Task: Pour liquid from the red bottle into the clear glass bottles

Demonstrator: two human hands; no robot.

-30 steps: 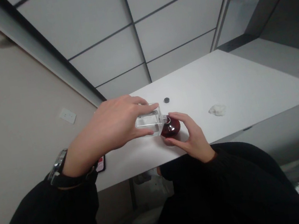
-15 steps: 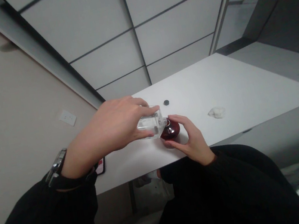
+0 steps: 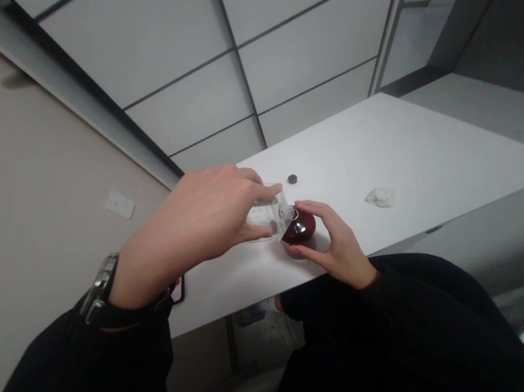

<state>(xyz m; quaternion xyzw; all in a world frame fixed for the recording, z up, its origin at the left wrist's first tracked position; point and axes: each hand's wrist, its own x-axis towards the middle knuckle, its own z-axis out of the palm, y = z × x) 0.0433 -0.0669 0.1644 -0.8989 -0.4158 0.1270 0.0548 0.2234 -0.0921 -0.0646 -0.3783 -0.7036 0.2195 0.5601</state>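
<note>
My left hand (image 3: 214, 210) grips a clear glass bottle (image 3: 270, 216), which is tilted on its side with its neck pointing right. The neck is at the opening of a round dark red bottle (image 3: 301, 226). That red bottle stands on the white table (image 3: 414, 152), and my right hand (image 3: 333, 238) holds it from the right, thumb at the front and fingers behind. Whether liquid runs between the two openings is too small to tell. A small dark cap (image 3: 292, 179) lies on the table behind the red bottle.
A crumpled whitish translucent piece (image 3: 381, 197) lies on the table to the right. Part of a phone (image 3: 178, 290) shows under my left wrist at the table's front edge. A wall with a socket (image 3: 120, 205) is at the left, and white panels (image 3: 176, 30) rise behind the table.
My left hand and the clear bottle have shifted very slightly to the right, and the bottle looks a little more tipped. My right hand and the red bottle stay in place.
</note>
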